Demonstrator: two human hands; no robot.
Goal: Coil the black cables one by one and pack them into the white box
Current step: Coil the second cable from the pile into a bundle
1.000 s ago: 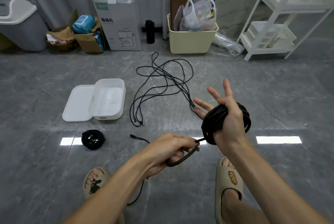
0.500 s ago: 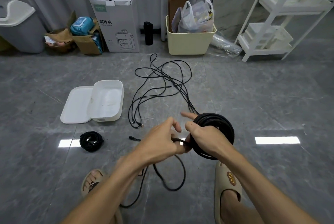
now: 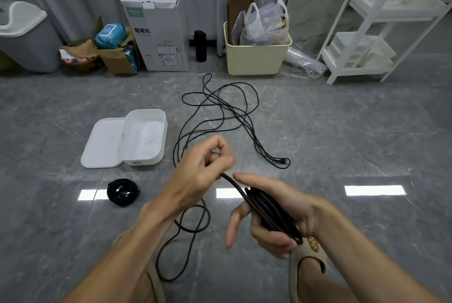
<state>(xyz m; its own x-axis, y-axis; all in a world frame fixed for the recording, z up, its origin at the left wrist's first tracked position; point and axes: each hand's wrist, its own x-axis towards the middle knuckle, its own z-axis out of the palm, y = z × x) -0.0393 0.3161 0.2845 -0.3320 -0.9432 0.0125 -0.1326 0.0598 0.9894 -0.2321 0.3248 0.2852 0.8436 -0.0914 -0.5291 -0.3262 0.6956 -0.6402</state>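
A bundle of black cable (image 3: 271, 214) is being held in the right hand (image 3: 276, 219), in front of the white box (image 3: 144, 139) and to its right. The loops are lying across the palm, with the fingers only partly curled beneath them and the thumb stretched along the top. A single strand is being led from the bundle up to the left hand (image 3: 200, 173), where it is being pinched between the thumb and the curled fingers. The rest of that strand is being left to hang below the left wrist, a loose loop (image 3: 193, 219) and a long bend of it lying on the grey floor (image 3: 354, 146) between two beige slippers.

The white box is being kept open on the floor, its lid (image 3: 102, 143) lying flat against its left side. Nothing is being seen inside the box but a bare bottom. A finished coil (image 3: 122, 191) is lying just in front of the box, apart from it. A loose tangle of thin black cable (image 3: 220, 112) is being left spread out to the right of the box and behind it, its plug end (image 3: 282, 162) pointing to the right.
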